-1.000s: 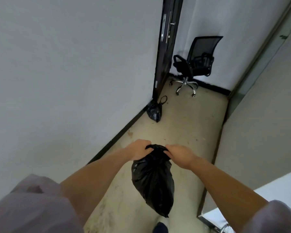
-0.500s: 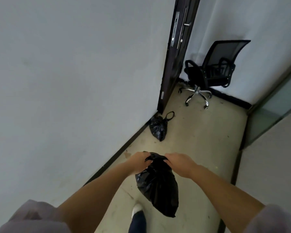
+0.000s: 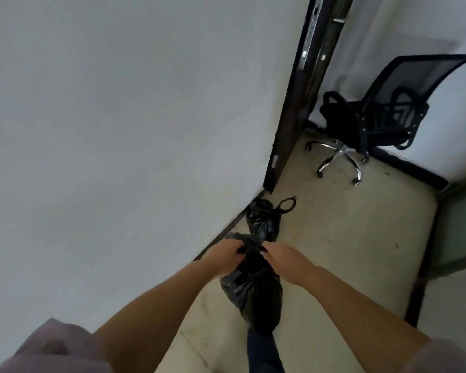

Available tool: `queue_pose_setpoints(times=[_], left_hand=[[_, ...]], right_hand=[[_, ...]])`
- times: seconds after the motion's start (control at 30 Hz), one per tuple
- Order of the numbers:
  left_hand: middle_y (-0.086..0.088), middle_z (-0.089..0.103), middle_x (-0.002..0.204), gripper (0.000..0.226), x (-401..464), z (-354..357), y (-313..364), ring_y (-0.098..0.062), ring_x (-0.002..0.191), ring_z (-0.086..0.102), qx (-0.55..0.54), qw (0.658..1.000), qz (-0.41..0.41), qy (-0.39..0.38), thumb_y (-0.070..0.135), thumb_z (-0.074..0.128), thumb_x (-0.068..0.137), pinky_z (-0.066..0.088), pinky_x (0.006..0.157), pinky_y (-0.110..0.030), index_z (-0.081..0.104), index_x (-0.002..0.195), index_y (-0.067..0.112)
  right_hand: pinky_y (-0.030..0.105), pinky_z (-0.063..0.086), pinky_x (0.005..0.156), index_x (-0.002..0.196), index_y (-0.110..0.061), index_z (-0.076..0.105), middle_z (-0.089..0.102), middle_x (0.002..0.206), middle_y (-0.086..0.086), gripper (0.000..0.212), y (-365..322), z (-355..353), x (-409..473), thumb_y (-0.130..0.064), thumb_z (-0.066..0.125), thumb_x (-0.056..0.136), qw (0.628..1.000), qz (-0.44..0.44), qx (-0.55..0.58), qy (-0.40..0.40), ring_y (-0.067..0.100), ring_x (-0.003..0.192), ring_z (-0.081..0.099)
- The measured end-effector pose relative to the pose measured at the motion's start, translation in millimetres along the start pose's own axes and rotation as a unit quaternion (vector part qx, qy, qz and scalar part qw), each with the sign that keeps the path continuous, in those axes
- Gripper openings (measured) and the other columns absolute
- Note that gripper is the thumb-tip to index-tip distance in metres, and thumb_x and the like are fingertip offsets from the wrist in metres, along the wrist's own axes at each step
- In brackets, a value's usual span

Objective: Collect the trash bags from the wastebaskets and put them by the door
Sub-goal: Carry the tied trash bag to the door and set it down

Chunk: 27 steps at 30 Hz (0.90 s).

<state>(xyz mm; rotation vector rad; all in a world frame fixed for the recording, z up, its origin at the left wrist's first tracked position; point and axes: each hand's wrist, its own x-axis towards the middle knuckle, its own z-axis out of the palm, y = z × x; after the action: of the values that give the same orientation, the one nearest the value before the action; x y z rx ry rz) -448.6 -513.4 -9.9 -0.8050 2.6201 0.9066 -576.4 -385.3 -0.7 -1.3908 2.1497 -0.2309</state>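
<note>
Gripping: your left hand (image 3: 223,258) and right hand (image 3: 283,261) clutch a black trash bag (image 3: 253,294); second bag (image 3: 262,220) lies at the floor's (image 3: 347,251) wall edge, by the door (image 3: 301,98).

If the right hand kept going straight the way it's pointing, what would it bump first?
Probably the left hand, just across the neck of the held trash bag that the right hand grips. Depth is unclear from this single view.

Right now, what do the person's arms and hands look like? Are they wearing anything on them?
Both forearms are bare. The left hand and right hand wear no gloves, and no rings, watch or bracelets show. Short, loose sleeves in a pale greyish-pink cloth cover the upper arms: the left sleeve and the right sleeve sit blurred at the bottom corners of the view.
</note>
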Motion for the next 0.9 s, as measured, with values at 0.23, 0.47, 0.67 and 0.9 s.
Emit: queue_pose_setpoints(times=[0.23, 0.47, 0.67, 0.9], left_hand=[[-0.006, 0.052, 0.123, 0.029, 134, 19, -67, -0.024, 0.119, 0.047, 0.055, 0.998, 0.000, 0.034, 0.028, 0.043, 0.096, 0.042, 0.094, -0.034, 0.053, 0.122, 0.018], [-0.007, 0.042, 0.143, 0.043, 229, 71, -147, -0.025, 0.134, 0.036, 0.291, 0.948, 0.034, 0.121, 0.021, 0.035, 0.098, 0.019, 0.117, -0.042, 0.034, 0.141, 0.017], [-0.014, 0.041, 0.142, 0.043, 280, 82, -231, -0.030, 0.139, 0.029, 0.535, 0.822, 0.037, 0.193, 0.016, 0.043, 0.093, -0.005, 0.115, -0.056, 0.041, 0.136, 0.012], [-0.014, 0.052, 0.139, 0.039, 300, 95, -310, -0.033, 0.134, 0.043, 0.673, 0.668, 0.100, 0.301, 0.017, 0.043, 0.086, -0.002, 0.117, -0.052, 0.063, 0.119, 0.012]], right_hand=[[0.038, 0.046, 0.077, 0.104, -0.005, 0.052, 0.060, 0.095, 0.011, 0.033, 68, 40, 137, -0.029, 0.030, 0.102, 0.999, -0.033, 0.009, 0.017, 0.027, 0.089, 0.059], [0.035, 0.046, 0.069, 0.108, -0.008, 0.051, 0.062, 0.094, 0.009, 0.030, 131, 133, 245, -0.029, 0.030, 0.102, 0.998, -0.034, -0.017, 0.058, 0.026, 0.088, 0.062], [0.031, 0.044, 0.064, 0.106, -0.007, 0.052, 0.059, 0.089, 0.008, 0.029, 175, 206, 312, -0.028, 0.032, 0.102, 0.994, -0.039, -0.028, 0.102, 0.026, 0.083, 0.062], [0.033, 0.043, 0.062, 0.106, -0.006, 0.050, 0.056, 0.087, 0.007, 0.029, 204, 267, 360, -0.027, 0.030, 0.102, 0.993, -0.039, -0.058, 0.099, 0.027, 0.082, 0.059]])
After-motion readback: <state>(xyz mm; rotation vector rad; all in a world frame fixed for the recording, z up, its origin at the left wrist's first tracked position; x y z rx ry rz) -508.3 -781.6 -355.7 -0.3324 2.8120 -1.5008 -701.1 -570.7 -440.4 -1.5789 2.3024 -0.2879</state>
